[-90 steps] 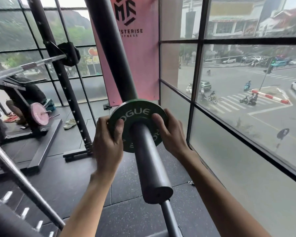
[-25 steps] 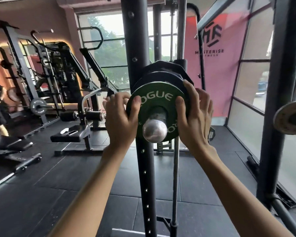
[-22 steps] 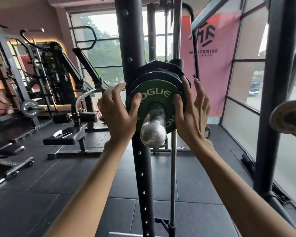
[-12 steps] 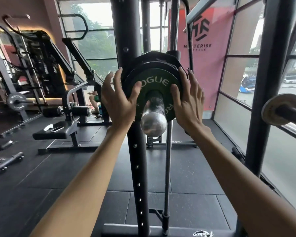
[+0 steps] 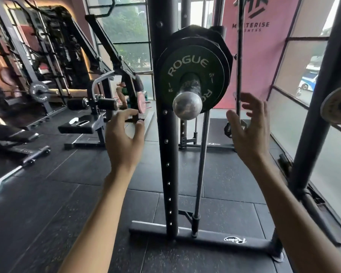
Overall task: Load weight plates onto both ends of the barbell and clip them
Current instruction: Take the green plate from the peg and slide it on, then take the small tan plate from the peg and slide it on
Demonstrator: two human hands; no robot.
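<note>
- Both hands have come off the green plate (image 5: 187,62); half a second ago they were pressed on its rim, one on each side.
- Left hand (image 5: 124,138): now below and left of the plate, fingers spread and loosely curved, holding nothing.
- Right hand (image 5: 249,133): now below and right of the plate, fingers spread, palm turned inward, holding nothing.
- The plate has not shifted. It sits upright on the chrome stub (image 5: 187,105), pushed back against the black plates (image 5: 209,39) and just beside the upright (image 5: 166,154).
- Compared with 3.6 s ago, the plate has changed place: it was then on a dark sleeve by the window.
- Our view has dropped, and the rack's foot now shows at the bottom.
- We cannot tell whether the stub is a rack storage peg or a bar sleeve. A separate bar end (image 5: 336,104) shows at the right edge, well apart from the plate.
- Step, as we judge it: release after seating the plate. No clip shows on the stub or in either hand, so clipping is not yet done.
- Next move calls for a clip, if this is the loaded end. Otherwise it calls for a turn toward the bar end on the right.
- Both hands are free for either.
</note>
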